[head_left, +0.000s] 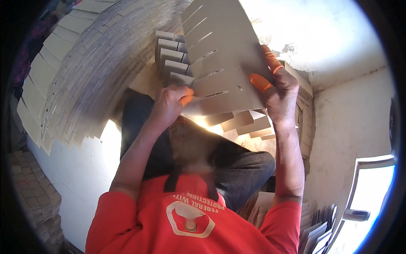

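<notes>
Left grip [172, 100] pinches slotted cardboard sheet [230, 55] at lower left edge; right grip [281, 91] clamps its right edge.

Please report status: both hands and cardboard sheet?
Left hand grips lower left. Right hand grips right edge. Slotted cardboard sheet held between them. No obstruction visible.

One head-worn wide fisheye view looked down, close above the red short-sleeved fabric shirt [169, 230] and the flat grey slotted cardboard sheet [230, 59] beyond it.
</notes>
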Demonstrator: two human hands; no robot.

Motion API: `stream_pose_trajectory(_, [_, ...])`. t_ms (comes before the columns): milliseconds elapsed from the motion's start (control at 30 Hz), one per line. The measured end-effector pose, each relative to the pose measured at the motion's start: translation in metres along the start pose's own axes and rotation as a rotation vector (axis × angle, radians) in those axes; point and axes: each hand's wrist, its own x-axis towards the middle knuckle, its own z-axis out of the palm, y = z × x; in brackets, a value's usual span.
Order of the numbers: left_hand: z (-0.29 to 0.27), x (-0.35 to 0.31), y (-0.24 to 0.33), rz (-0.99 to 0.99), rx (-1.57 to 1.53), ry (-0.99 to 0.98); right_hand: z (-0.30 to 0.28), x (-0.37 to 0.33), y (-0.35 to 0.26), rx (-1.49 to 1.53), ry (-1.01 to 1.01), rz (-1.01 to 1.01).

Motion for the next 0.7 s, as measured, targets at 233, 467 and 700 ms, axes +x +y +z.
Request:
stream_pose_trajectory(233, [-0.004, 0.001, 0.004, -0.035, -0.051, -0.004, 0.001, -0.005, 0.002, -0.081, -0.015, -0.031])
stream_pose_trajectory(467, [-0.004, -0.001, 0.004, 0.025, -0.025, -0.006, 0.004, -0.009, 0.003, -0.077, -0.036, -0.029])
stream_pose_trajectory(700, [0.0, 0.003, 0.002, 0.05, -0.08, 0.016, 0.011, -0.003, 0.013, 0.054, -0.083, 0.059])
